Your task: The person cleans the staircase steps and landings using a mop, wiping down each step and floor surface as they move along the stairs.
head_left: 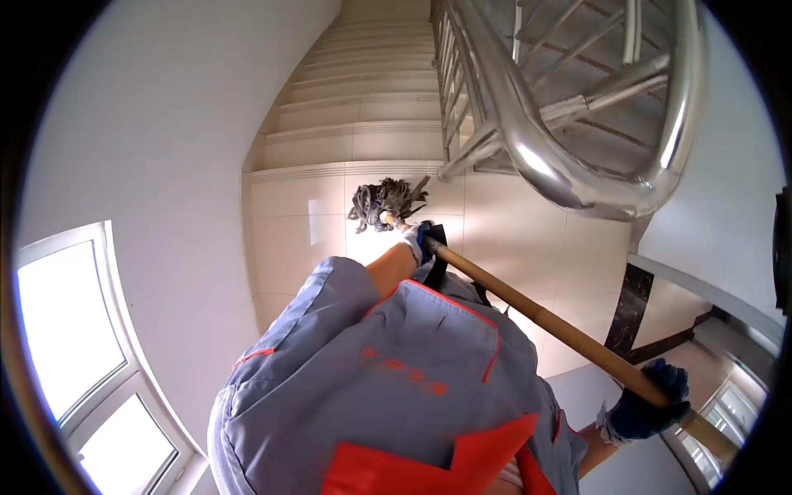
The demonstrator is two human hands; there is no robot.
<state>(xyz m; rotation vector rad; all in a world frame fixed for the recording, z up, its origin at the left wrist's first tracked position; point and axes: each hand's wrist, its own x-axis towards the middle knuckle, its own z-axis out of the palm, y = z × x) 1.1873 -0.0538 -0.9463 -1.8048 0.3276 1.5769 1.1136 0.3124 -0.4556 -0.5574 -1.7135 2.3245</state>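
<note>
Nearest, the grey work jacket (322, 379) with red trim fills the lower middle, its red collar flaps (388, 474) cut off at the bottom edge; the red lettering on the cloth is too blurred to read. At the lower right, the right hand (656, 398), in a dark blue glove with a white cuff, is wrapped around the upper part of the wooden mop handle (544, 320), leaving no gap. The handle runs on past this fist to the dark rim of the view, where its end is lost.

Farther forward, the left hand (419, 240), gloved alike, grips the handle low down; most of its fingers are hidden, and a black shape (438, 252) just beside it is hard to make out. Just beyond the left hand, and well apart from the right, the grey mop head (386, 202) lies spread on the glossy tiled floor (511, 206), near the first edge of the staircase (359, 147). A window (70, 318) stands to the left. A polished metal handrail (569, 173) curves at the upper right, and the far steps are cut off at the top.
</note>
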